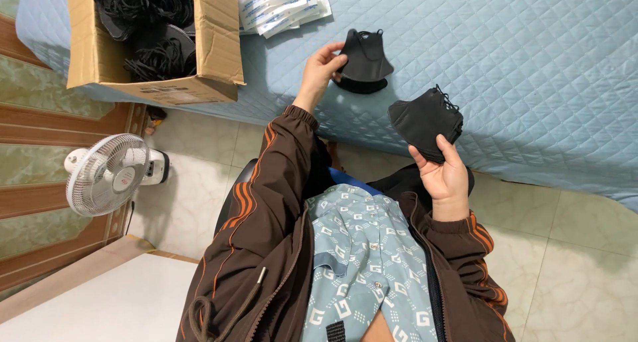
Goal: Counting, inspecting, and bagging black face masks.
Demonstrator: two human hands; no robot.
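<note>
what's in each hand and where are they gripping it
The right hand holds a stack of black face masks by its lower edge. The left hand pinches a single black mask at its side edge, over the blue quilt.

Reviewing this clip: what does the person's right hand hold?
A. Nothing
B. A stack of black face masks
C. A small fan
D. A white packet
B. The right hand grips a stack of black face masks above the edge of the blue quilted bed cover, while the left hand holds a single black mask over a small pile on the cover.
</note>
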